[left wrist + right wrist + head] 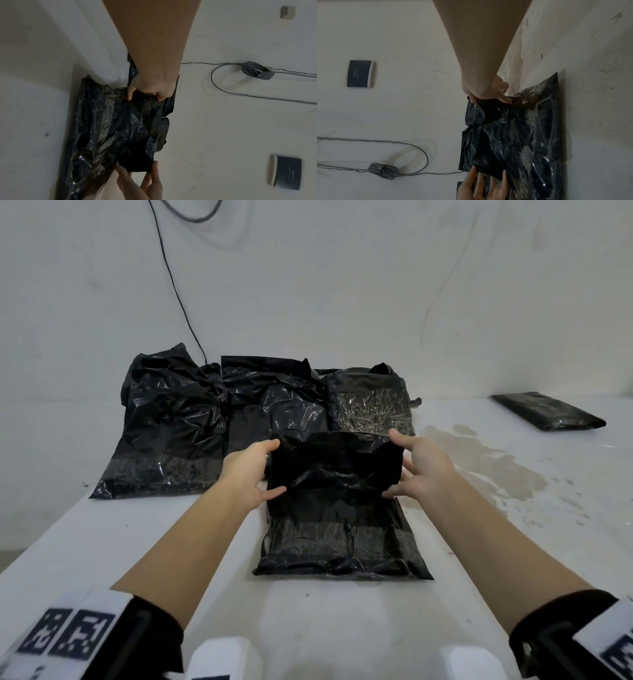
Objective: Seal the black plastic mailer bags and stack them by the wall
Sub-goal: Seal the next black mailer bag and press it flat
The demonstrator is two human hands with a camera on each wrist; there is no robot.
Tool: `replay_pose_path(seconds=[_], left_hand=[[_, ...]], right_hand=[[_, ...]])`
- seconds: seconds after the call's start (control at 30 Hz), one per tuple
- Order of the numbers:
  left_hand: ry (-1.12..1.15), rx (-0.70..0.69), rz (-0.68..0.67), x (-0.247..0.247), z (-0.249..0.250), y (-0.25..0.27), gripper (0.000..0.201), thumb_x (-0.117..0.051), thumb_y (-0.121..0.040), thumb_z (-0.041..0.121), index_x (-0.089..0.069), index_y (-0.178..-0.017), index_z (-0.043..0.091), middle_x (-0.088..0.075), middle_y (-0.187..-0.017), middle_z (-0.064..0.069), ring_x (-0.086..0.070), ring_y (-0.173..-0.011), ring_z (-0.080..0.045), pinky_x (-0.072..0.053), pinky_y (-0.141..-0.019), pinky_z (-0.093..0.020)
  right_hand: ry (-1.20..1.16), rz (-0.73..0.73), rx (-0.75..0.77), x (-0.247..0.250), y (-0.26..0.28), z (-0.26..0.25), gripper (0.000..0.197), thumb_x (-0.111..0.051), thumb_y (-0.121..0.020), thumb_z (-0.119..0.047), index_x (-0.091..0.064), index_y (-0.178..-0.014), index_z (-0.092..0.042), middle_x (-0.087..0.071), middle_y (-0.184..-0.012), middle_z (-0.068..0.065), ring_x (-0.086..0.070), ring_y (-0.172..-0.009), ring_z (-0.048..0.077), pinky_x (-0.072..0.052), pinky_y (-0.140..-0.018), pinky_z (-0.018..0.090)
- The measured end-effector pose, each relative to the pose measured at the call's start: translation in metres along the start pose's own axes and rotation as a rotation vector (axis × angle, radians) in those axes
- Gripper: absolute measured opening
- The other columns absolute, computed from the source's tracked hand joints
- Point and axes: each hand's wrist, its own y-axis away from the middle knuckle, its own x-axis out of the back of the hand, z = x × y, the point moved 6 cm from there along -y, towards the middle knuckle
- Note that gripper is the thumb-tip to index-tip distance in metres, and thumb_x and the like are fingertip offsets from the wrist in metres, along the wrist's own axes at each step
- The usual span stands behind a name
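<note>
A black mailer bag lies flat on the white table in front of me, its open end pointing at the wall. Its top flap is lifted and bent toward me. My left hand pinches the flap's left edge between thumb and fingers. My right hand pinches the right edge the same way. The left wrist view has the left hand on the crinkled bag. In the right wrist view the right hand grips the bag.
A pile of black bags leans against the wall behind the one I hold. One flat sealed bag lies by the wall at the far right. A stain marks the table's right side. A black cable hangs down the wall.
</note>
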Motion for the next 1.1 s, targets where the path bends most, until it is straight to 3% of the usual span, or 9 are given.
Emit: replay_pose_path(seconds=[0.1, 0.17, 0.3, 0.4, 0.47, 0.53, 0.63, 0.83, 1.1], left_hand=[[-0.01, -0.027, -0.018, -0.002, 0.002, -0.004, 0.013, -0.066, -0.088, 0.018, -0.062, -0.099, 0.016, -0.056, -0.124, -0.005, -0.046, -0.126, -0.026, -0.053, -0.076, -0.052], [-0.013, -0.036, -0.03, -0.005, 0.005, -0.004, 0.01, -0.065, -0.089, 0.023, -0.062, -0.096, 0.017, -0.06, -0.119, -0.003, -0.049, -0.124, -0.026, -0.051, -0.082, -0.056], [0.01, -0.046, -0.03, -0.01, 0.01, -0.005, 0.014, -0.065, -0.09, 0.026, -0.063, -0.096, 0.014, -0.058, -0.126, -0.007, -0.048, -0.125, -0.03, -0.044, -0.085, -0.068], [0.041, -0.04, 0.008, -0.011, 0.01, -0.01, 0.021, -0.06, -0.094, 0.025, -0.063, -0.11, 0.01, -0.053, -0.133, -0.01, -0.046, -0.126, -0.037, -0.041, -0.086, -0.073], [0.055, -0.036, 0.039, -0.01, 0.009, -0.011, 0.031, -0.057, -0.096, 0.025, -0.058, -0.123, 0.009, -0.049, -0.138, -0.01, -0.044, -0.128, -0.041, -0.039, -0.087, -0.074], [0.051, -0.038, 0.056, -0.01, 0.009, -0.011, 0.033, -0.057, -0.096, 0.024, -0.056, -0.125, 0.008, -0.047, -0.139, -0.011, -0.043, -0.128, -0.041, -0.039, -0.088, -0.074], [0.033, -0.04, 0.052, -0.009, 0.01, -0.012, 0.032, -0.057, -0.096, 0.024, -0.057, -0.124, 0.008, -0.046, -0.141, -0.01, -0.04, -0.131, -0.04, -0.038, -0.087, -0.075], [0.023, 0.001, 0.034, -0.007, 0.014, -0.016, 0.039, -0.059, -0.095, 0.024, -0.053, -0.129, 0.008, -0.045, -0.142, -0.014, -0.036, -0.134, -0.041, -0.034, -0.086, -0.078], [-0.033, 0.039, 0.023, -0.008, 0.021, -0.008, 0.049, -0.06, -0.094, 0.024, -0.042, -0.137, 0.008, -0.036, -0.149, -0.012, -0.021, -0.142, -0.04, -0.027, -0.087, -0.08]], right_hand=[[0.03, 0.004, -0.008, 0.001, -0.002, -0.001, 0.031, -0.07, -0.085, -0.014, -0.047, -0.106, -0.009, -0.055, -0.098, 0.01, -0.048, -0.121, 0.037, -0.019, -0.106, 0.069], [0.051, 0.0, -0.011, -0.001, -0.003, -0.001, 0.032, -0.07, -0.085, -0.015, -0.047, -0.105, -0.009, -0.056, -0.116, 0.013, -0.044, -0.127, 0.037, -0.017, -0.107, 0.069], [0.075, 0.002, -0.006, -0.002, -0.005, -0.001, 0.034, -0.072, -0.083, -0.016, -0.049, -0.107, -0.009, -0.052, -0.128, 0.012, -0.04, -0.131, 0.038, -0.017, -0.106, 0.07], [0.082, 0.007, 0.004, 0.0, -0.006, -0.003, 0.031, -0.073, -0.083, -0.019, -0.052, -0.103, -0.008, -0.051, -0.131, 0.013, -0.038, -0.132, 0.038, -0.019, -0.104, 0.072], [0.088, 0.025, 0.022, 0.003, -0.008, -0.005, 0.039, -0.075, -0.081, -0.021, -0.053, -0.11, -0.007, -0.047, -0.137, 0.013, -0.037, -0.132, 0.039, -0.021, -0.099, 0.076], [0.092, 0.048, 0.038, 0.005, -0.009, -0.006, 0.045, -0.077, -0.079, -0.022, -0.052, -0.113, -0.006, -0.042, -0.142, 0.013, -0.033, -0.134, 0.04, -0.024, -0.095, 0.078], [0.119, 0.068, 0.05, 0.006, -0.012, -0.007, 0.045, -0.078, -0.078, -0.022, -0.051, -0.11, -0.004, -0.042, -0.142, 0.013, -0.029, -0.135, 0.044, -0.026, -0.093, 0.079], [0.191, 0.087, 0.068, 0.004, -0.014, -0.015, 0.063, -0.077, -0.079, -0.021, -0.046, -0.13, -0.001, -0.04, -0.145, 0.013, -0.029, -0.133, 0.048, -0.025, -0.089, 0.081], [0.203, 0.102, 0.066, 0.005, -0.019, -0.014, 0.06, -0.078, -0.078, -0.022, -0.05, -0.126, -0.001, -0.042, -0.143, 0.014, -0.03, -0.133, 0.048, -0.022, -0.089, 0.083]])
